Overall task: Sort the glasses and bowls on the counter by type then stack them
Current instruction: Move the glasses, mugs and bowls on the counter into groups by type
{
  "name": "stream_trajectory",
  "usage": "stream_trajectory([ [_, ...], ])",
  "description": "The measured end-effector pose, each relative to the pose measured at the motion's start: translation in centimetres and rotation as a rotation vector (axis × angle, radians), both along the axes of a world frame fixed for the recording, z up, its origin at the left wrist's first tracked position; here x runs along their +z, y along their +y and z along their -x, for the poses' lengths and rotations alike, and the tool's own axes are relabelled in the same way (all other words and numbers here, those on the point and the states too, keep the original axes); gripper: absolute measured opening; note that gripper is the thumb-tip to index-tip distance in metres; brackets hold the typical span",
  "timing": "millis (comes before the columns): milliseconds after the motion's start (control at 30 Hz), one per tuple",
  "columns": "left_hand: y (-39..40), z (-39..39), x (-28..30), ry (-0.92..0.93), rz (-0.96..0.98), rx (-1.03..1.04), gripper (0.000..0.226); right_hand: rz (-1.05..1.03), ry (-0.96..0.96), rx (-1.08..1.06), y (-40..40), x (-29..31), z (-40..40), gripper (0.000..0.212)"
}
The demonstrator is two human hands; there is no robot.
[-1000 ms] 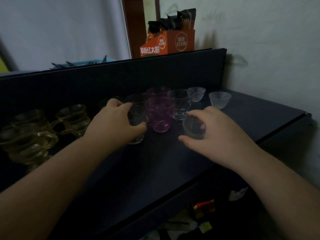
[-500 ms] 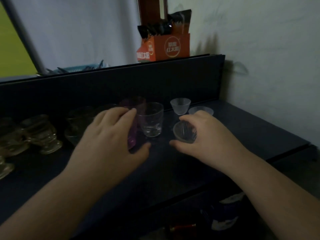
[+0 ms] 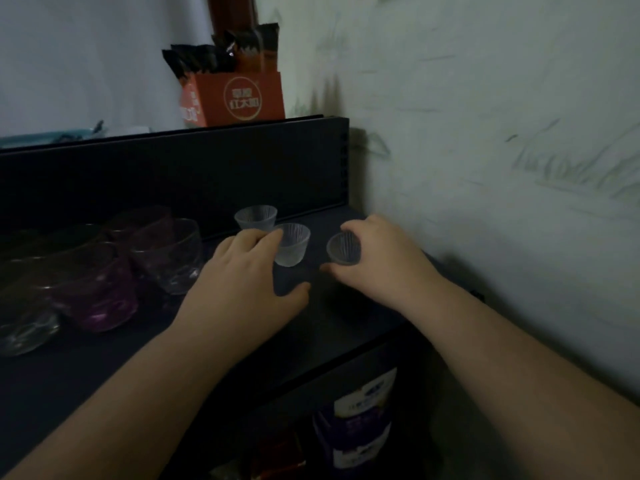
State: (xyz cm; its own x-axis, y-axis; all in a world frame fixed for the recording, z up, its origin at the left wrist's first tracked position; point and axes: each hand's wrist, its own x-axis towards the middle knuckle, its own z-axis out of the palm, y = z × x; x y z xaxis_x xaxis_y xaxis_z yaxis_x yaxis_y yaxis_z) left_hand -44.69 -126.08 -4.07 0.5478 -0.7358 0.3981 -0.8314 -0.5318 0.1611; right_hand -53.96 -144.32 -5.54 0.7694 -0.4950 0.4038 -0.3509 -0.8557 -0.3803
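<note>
The right hand (image 3: 388, 261) has its fingers curled round a small ribbed bowl (image 3: 343, 249), tipped so its mouth faces the person, clear of the counter (image 3: 346, 327), probably carried over to join its kind. Just left of that grip, the left hand (image 3: 249, 275) reaches in with spread fingers, fingertips touching a second bowl (image 3: 292, 245); whether it has hold yet I cannot tell. A third bowl (image 3: 255, 218) stands just behind. The glasses (image 3: 166, 254) are bunched well left of both hands, apparently kept apart by type.
</note>
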Motion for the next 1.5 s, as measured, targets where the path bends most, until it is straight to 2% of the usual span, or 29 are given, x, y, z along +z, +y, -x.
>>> stream_trajectory([
  [200, -0.9, -0.2, 0.1, 0.015, 0.005, 0.031, 0.088, -0.035, 0.023, -0.024, -1.8, -0.1, -1.1, 0.078],
  [500, 0.2, -0.2, 0.5, -0.003, 0.022, 0.065, 0.086, -0.133, 0.078, 0.059, -1.8, -0.2, 1.3, 0.102],
  [600, 0.7, 0.1, 0.6, -0.023, 0.064, 0.062, 0.085, -0.090, 0.028, 0.019, -0.8, -0.1, 3.0, 0.094],
  [733, 2.3, 0.5, 0.8, -0.040, 0.074, 0.082, 0.085, -0.029, -0.057, 0.044, 1.4, 0.3, 4.7, 0.071],
  [900, 4.8, 1.0, 1.3, -0.067, 0.086, 0.112, 0.087, 0.032, -0.091, 0.175, 5.3, 0.9, 5.2, 0.067],
  [1167, 14.3, 0.6, 0.6, -0.144, 0.052, 0.325, 0.085, 0.029, -0.020, 0.407, 12.7, 1.4, -0.3, 0.068],
  [1500, 33.5, -0.4, -0.1, -0.092, 0.082, 0.610, 0.083, 0.130, 0.054, 0.632, 28.1, 1.2, -6.9, 0.072],
])
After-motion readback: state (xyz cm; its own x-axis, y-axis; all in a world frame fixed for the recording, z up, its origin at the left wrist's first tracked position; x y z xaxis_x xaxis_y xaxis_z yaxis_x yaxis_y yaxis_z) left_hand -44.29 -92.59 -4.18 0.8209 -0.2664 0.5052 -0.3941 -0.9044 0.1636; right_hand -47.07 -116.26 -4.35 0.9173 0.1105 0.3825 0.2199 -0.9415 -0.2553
